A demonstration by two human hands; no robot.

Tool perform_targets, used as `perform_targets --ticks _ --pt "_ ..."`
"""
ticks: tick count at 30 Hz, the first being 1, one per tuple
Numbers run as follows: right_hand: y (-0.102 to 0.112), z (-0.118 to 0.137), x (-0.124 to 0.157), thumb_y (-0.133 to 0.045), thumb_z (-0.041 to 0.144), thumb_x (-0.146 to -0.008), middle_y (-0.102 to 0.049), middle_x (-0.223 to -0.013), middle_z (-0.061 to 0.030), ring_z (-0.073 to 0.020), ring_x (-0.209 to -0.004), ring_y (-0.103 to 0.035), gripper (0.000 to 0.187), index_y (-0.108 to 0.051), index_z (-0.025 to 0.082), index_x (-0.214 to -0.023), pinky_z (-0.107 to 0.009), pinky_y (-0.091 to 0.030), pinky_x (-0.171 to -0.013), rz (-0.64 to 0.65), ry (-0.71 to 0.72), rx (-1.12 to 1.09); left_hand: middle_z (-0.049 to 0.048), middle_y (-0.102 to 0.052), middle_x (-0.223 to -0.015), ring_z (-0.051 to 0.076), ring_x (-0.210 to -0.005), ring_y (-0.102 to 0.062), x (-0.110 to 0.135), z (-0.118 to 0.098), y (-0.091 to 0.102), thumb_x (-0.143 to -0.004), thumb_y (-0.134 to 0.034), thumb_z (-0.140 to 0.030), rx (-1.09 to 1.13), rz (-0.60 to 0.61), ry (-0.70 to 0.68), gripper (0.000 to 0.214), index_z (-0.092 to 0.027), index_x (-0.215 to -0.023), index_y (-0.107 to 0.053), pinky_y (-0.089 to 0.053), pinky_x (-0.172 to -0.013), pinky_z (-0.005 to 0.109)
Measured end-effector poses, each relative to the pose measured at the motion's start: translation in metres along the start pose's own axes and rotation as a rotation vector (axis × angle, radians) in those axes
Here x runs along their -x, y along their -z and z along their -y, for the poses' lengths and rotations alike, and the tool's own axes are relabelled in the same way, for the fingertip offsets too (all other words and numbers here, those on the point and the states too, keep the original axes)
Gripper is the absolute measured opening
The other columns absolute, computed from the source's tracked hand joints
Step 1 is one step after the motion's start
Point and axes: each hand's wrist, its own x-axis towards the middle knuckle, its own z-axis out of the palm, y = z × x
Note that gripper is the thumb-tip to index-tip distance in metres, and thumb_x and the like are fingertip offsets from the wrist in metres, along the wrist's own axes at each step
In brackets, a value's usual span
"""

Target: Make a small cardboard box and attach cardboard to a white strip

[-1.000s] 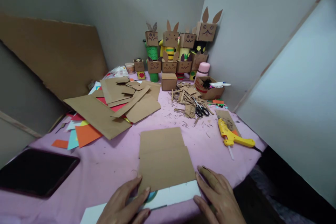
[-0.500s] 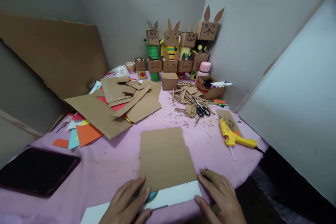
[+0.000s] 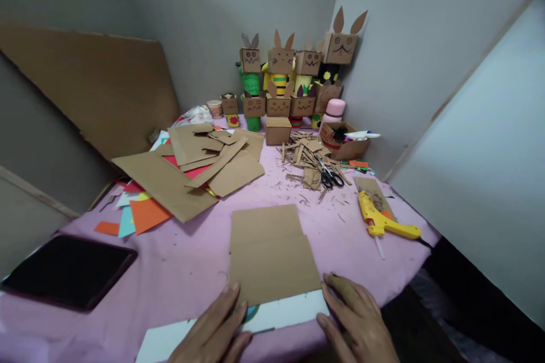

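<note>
A brown cardboard piece lies flat on the cloth in front of me, with a crease or seam across it. Along its near edge runs a long white strip bearing a blue-green printed patch. My left hand rests on the strip, fingers stretched out and tips at the cardboard's lower left corner. At the strip's right end, my right hand touches it with fingers apart, index finger by the cardboard's corner and thumb nearer me. Palms and fingers cover parts of the strip.
A yellow glue gun lies at right. Behind are scissors among cardboard scraps, an open box and several cardboard animal figures. Cardboard sheets and a dark tablet occupy the left side.
The whole view has shifted slightly, so things appear a little further right. Both hands keep nearly the same place on the strip and cardboard.
</note>
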Motion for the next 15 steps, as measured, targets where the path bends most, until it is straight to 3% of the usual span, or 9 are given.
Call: perform_targets --ticks 7,11,15 --pt "0.002 0.004 -0.005 -0.052 0.034 -0.088 -0.074 -0.103 -0.0148 -0.0263 -0.091 -0.071 0.031 -0.069 0.013 -0.102 -0.037 -0.061 -0.071 -0.015 -0.010 0.029 0.0129 -0.071 -0.110 0.022 -0.096 -0.070 0.006 -0.008 0.001 -0.086 -0.056 -0.042 -0.032 0.054 0.069 0.037 -0.016 -0.112 -0.063 -0.058 -0.081 0.029" --pt "-0.002 0.000 0.002 -0.052 0.038 -0.088 -0.074 -0.105 -0.0147 -0.0265 -0.093 -0.071 0.035 -0.068 0.013 -0.106 -0.037 -0.061 -0.071 0.010 -0.002 0.059 0.0109 -0.067 -0.120 0.022 -0.106 -0.066 0.011 -0.013 0.001 -0.085 -0.058 -0.040 0.033 0.131 0.278 0.054 -0.018 -0.132 -0.045 -0.057 -0.085 0.029" --pt "-0.006 -0.008 0.009 -0.053 0.043 -0.087 -0.074 -0.105 -0.0140 -0.0261 -0.092 -0.071 0.038 -0.067 0.014 -0.107 -0.036 -0.062 -0.070 0.039 0.055 0.093 0.0139 -0.065 -0.119 0.025 -0.106 -0.065 0.015 -0.017 0.002 -0.082 -0.061 -0.041 0.031 0.147 0.425 0.062 -0.018 -0.135 -0.038 -0.057 -0.085 0.034"
